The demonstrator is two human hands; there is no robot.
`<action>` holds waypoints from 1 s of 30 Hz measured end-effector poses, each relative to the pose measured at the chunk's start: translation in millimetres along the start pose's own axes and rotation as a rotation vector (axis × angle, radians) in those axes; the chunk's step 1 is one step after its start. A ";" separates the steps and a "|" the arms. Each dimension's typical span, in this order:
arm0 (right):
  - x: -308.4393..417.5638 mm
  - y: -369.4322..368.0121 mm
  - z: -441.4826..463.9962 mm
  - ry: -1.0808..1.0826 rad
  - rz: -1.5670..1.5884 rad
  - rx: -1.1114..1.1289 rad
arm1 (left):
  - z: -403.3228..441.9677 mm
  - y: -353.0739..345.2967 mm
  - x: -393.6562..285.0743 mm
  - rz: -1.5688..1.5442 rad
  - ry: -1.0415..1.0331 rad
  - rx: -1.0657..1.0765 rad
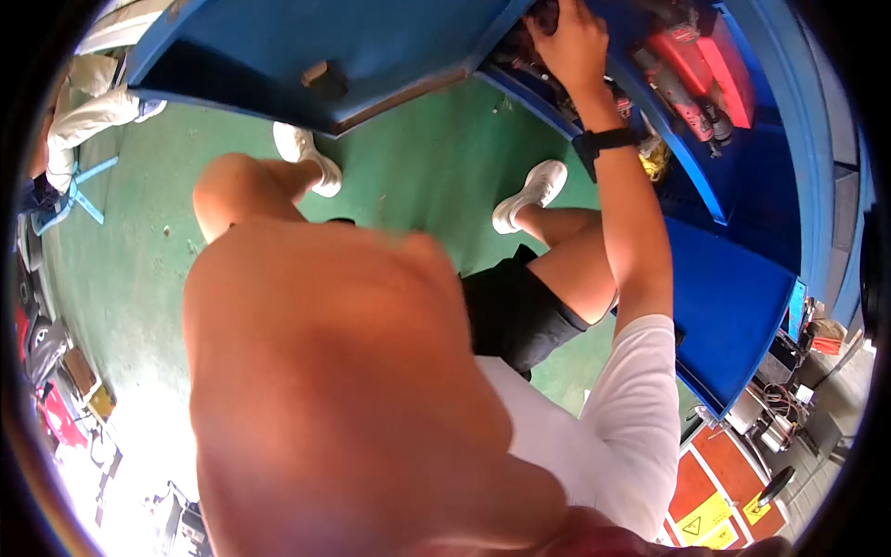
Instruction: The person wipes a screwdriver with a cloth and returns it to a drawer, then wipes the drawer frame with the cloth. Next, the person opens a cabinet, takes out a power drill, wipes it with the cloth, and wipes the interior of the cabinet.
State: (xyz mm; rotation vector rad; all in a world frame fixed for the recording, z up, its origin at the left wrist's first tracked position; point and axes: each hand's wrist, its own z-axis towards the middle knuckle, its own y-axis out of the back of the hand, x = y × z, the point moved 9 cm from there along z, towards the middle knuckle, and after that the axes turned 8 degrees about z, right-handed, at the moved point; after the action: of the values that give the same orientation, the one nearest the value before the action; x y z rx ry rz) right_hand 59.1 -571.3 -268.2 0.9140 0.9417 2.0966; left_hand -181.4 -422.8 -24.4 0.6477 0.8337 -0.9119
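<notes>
At the top, my right hand (573,42) reaches into a shelf of the blue metal cabinet (715,190), with a black watch (608,141) on its wrist. Its thumb and fingers are curled around something dark that I cannot make out, partly cut off by the frame edge. Beside that hand, a red and grey power tool (676,97) lies on the neighbouring shelf next to a red case (729,74). Very close to the camera, my left hand (343,316) fills the middle of the view, blurred, its fingers not distinguishable.
One blue cabinet door (390,46) stands open at upper left; another blue panel (719,306) juts out at right. Below are green floor (418,153) and my bent legs. A seated person (88,116) is at far left. Orange boxes (724,473) with warning labels stand at lower right.
</notes>
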 end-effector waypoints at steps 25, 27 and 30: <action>26.1 11.7 5.9 0.258 0.013 -0.170 | -15.9 -8.2 14.7 0.153 0.109 0.218; 13.2 9.8 6.5 0.216 0.005 -0.142 | -27.5 0.4 17.2 0.177 0.081 0.086; 4.1 22.8 6.8 0.022 0.014 0.037 | -48.2 26.0 13.2 0.247 0.209 -0.105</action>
State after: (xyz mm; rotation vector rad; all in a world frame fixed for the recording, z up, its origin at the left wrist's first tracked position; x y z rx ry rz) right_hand 56.1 -577.7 -245.1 0.9201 0.9912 2.1111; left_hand -170.4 -378.5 -57.4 0.7442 0.9568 -0.5805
